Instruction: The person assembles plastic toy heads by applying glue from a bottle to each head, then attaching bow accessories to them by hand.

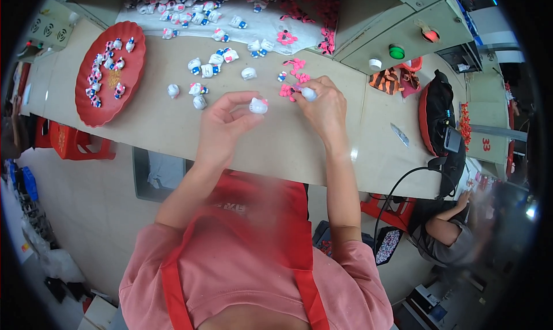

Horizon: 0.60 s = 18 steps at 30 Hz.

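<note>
Between the thumb and fingertips of my left hand (222, 125) is a small white cat-shaped figure head (258, 105) with a pink spot. To its right, my right hand (327, 112) is closed around a white rounded figure piece (308, 93). The fingertips of that hand reach to the pink pieces (286, 91) on the table; whether they also grip one is hard to see. Just beyond my hands lie a white figure head (249, 73), a small blue-and-white piece (281, 76) and several white-and-blue cat figures (211, 70).
A red scalloped plate (103, 115) with several figures stands at the left of the table (271, 151). At the back, heaps of figures and pink pieces lie on a white sheet (196, 33). A machine box (403, 30) with buttons and a black-and-red bag (432, 114) are at right, where another person (443, 232) sits.
</note>
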Tool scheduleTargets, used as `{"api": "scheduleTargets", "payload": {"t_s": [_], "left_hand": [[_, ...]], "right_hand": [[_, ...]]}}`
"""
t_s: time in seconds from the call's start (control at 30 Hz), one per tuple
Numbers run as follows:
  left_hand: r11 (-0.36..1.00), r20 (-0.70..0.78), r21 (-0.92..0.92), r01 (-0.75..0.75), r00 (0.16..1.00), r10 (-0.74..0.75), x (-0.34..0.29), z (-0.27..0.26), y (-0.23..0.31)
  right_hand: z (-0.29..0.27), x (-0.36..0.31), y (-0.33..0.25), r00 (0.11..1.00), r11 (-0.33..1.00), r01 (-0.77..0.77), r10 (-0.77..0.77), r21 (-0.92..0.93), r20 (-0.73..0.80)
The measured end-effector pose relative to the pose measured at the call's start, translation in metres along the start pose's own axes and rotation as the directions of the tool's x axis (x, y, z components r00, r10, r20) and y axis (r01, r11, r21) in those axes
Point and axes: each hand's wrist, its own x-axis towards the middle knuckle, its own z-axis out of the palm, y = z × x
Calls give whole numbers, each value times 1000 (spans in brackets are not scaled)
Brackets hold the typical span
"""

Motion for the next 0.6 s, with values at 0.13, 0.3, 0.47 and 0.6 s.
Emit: {"api": "scheduleTargets", "payload": {"t_s": [0.13,0.3,0.47,0.6], "left_hand": [[1000,-26,-13,-13,1000,13,3,-4,0],[999,-21,-28,-32,999,31,3,-13,0],[999,-43,-23,-38,998,37,5,-23,2],[999,-14,-32,-41,999,41,5,-18,0]], "right_hand": [[7,-4,10,986,969,83,-46,234,-160],[2,-5,12,985,938,-88,131,335,-110],[-14,-16,20,874,811,-450,486,375,-2],[-5,-20,-1,932,893,-340,362,295,-22]]}}
